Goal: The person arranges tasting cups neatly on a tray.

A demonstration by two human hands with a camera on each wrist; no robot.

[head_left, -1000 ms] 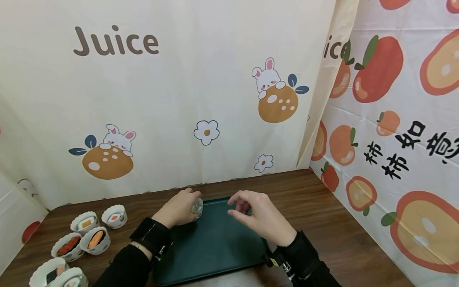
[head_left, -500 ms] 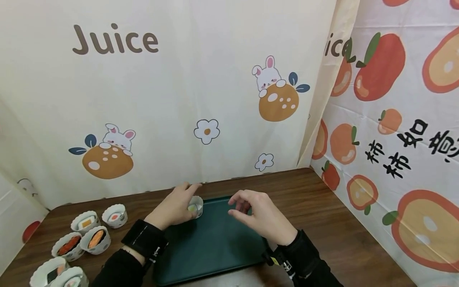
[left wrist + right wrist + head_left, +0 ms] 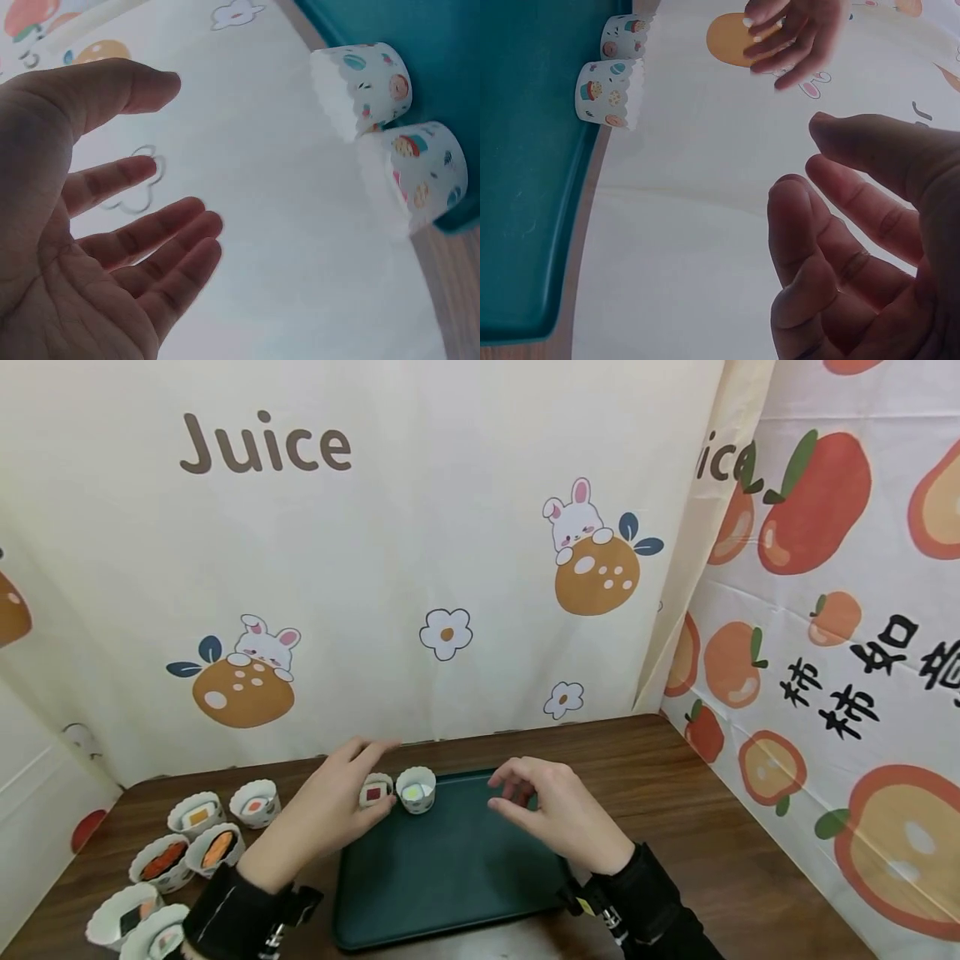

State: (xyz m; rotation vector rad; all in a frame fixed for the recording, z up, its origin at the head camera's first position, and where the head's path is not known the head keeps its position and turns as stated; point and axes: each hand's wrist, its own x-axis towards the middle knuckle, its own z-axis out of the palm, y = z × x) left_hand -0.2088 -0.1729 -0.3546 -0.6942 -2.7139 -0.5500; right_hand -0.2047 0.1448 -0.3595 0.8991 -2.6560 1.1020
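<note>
Two scalloped paper baking cups stand side by side at the far left corner of the dark green tray [image 3: 450, 868]. The left cup [image 3: 377, 787] has a dark red piece in it; the right cup [image 3: 416, 790] holds a pale piece with yellow-green. My left hand [image 3: 322, 806] hovers just left of them with fingers spread, holding nothing; the left wrist view shows its palm bare and the printed cup [image 3: 427, 176] apart from it. Above the tray's right side hangs my right hand [image 3: 558, 810], its fingers loosely curled and nothing between them.
On the wooden table [image 3: 637, 785], left of the tray, several more cups stand grouped with sushi-like pieces inside, such as an orange-topped one [image 3: 217, 847] and a red-topped one [image 3: 162, 862]. A printed curtain [image 3: 360, 552] hangs along the table's back edge.
My left hand has let go of the right-hand cup on the tray and drawn back to the left, bringing both cups into view. My right hand keeps its pose. The head view shifts slightly.
</note>
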